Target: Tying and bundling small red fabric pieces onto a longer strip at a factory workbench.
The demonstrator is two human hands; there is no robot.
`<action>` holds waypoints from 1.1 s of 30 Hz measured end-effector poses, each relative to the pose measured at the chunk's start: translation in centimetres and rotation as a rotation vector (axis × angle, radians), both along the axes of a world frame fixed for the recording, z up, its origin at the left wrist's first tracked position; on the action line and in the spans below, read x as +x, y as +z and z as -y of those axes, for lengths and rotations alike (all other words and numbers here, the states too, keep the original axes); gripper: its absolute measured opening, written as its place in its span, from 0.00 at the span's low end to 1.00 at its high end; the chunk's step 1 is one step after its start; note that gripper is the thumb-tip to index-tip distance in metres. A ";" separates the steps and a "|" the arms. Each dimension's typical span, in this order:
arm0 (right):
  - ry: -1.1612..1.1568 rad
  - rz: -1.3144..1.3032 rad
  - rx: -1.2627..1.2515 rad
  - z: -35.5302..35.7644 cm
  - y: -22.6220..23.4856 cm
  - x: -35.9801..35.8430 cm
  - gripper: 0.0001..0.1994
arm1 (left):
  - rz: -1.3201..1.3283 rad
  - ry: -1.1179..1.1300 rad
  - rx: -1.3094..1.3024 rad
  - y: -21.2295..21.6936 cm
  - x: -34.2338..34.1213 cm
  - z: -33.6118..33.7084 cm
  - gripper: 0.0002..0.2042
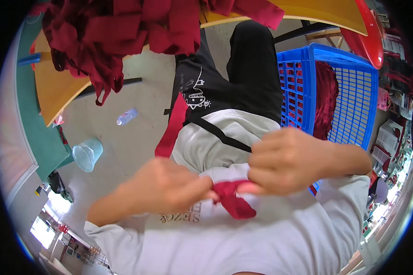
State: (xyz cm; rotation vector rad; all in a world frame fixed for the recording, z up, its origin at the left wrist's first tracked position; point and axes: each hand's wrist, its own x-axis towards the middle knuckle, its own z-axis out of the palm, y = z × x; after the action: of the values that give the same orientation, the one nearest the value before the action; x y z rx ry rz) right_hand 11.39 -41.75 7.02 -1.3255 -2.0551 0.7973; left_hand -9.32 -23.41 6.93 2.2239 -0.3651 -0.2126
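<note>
My left hand (163, 188) and my right hand (289, 160) meet close in front of my white shirt. Both pinch a small piece of dark red cloth (231, 201) between their fingertips. A longer red cloth strip (172, 128) hangs along my side over my black trousers. Above, a heap of dark red cloth strips (110, 32) lies on a yellow table (55, 91) and droops over its edge.
A blue plastic crate (348, 105) stands at my right with red cloth (326, 98) inside. On the concrete floor lie a clear plastic bottle (126, 117) and a pale teal plastic bin (87, 153). A red curved object (371, 36) sits at the top right.
</note>
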 end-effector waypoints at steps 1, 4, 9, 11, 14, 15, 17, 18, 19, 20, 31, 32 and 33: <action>-0.017 0.023 -0.018 -0.4 -0.9 0.0 0.13 | -0.052 0.058 -0.021 -0.9 0.1 -0.1 0.13; -0.179 -0.237 -0.066 -1.8 -2.7 -0.4 0.05 | -0.274 0.184 -0.368 -2.2 0.5 -1.6 0.13; -0.083 -0.624 -0.435 -3.3 -3.7 -0.5 0.08 | -0.466 0.215 -0.649 -3.0 1.4 -2.7 0.14; -0.034 -0.676 -0.634 -3.5 -4.1 -1.0 0.09 | -0.499 0.186 -0.688 -3.9 1.4 -2.6 0.14; -0.094 -0.819 -0.827 -3.7 -5.2 -2.0 0.07 | -0.310 0.406 -0.613 -5.2 0.6 -2.0 0.06; -0.170 -1.011 -0.887 -3.6 -5.5 -2.3 0.06 | -0.125 0.649 -0.405 -5.1 -0.1 -1.5 0.05; -0.302 -1.051 -0.838 -3.6 -6.3 -2.7 0.06 | 0.266 1.035 0.039 -4.4 -1.0 -1.2 0.07; -0.436 -1.100 -0.775 -3.6 -6.6 -2.8 0.06 | 0.334 1.141 -0.170 -3.8 -1.6 -0.3 0.07; -0.496 -1.179 -0.768 -3.6 -7.0 -3.0 0.06 | 0.420 1.189 -0.401 -2.9 -2.2 0.7 0.06; -0.495 -1.184 -0.766 -3.6 -7.3 -3.2 0.06 | 0.328 1.066 -0.362 -2.6 -2.3 1.7 0.06; -0.700 -1.342 -0.632 -3.0 -9.0 -4.8 0.06 | -0.316 1.189 -0.756 -7.2 0.0 5.2 0.11; -0.711 -1.320 -0.596 -3.0 -9.3 -5.0 0.07 | -0.382 1.119 -0.834 -7.3 0.1 4.7 0.10; -0.736 -1.280 -0.599 -2.9 -9.5 -5.2 0.07 | -0.477 1.050 -0.907 -7.3 0.2 4.5 0.09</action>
State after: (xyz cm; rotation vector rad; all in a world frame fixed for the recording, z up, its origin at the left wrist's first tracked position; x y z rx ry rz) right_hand 6.21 -38.81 -2.51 -1.1665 -0.3046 1.4026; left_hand -9.11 -27.93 -0.41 1.1685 0.8174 0.0164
